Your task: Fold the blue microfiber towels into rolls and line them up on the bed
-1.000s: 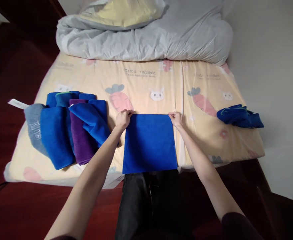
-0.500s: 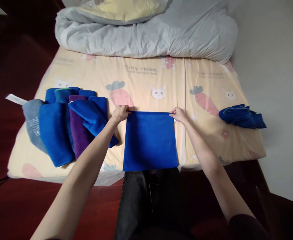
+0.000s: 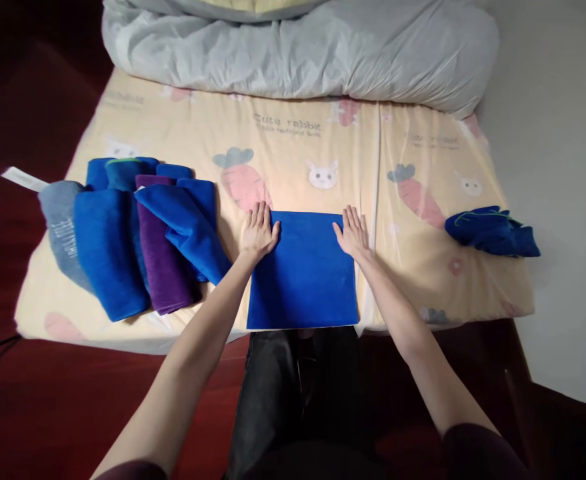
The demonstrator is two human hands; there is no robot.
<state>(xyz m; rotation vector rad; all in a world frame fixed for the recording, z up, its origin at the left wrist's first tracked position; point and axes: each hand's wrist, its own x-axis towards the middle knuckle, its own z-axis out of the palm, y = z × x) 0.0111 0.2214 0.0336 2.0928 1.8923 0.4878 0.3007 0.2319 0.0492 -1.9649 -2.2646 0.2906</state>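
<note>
A blue towel point(image 3: 305, 273), folded into a flat near-square, lies at the bed's front edge before me. On its far left corner my left hand point(image 3: 260, 232) rests palm down, fingers stretched out. My right hand point(image 3: 353, 233) lies flat in the same way over the far right corner. Neither hand grips the cloth. Left of the towel is a group of folded towels: a blue one point(image 3: 110, 253), a purple one point(image 3: 161, 267), a grey-blue one with lettering point(image 3: 63, 230), and a loosely creased blue one point(image 3: 183, 220).
A crumpled dark blue cloth point(image 3: 493, 231) with green edging sits on the right side of the bed. The patterned bedsheet point(image 3: 293, 160) is under everything. A rolled grey quilt point(image 3: 297, 60) spans the back. A pale wall point(image 3: 557, 167) stands at the right.
Both hands have let go of the towel's far corners, and their fingers have gone from pinching to lying flat on it. The view has tilted slightly downward.
</note>
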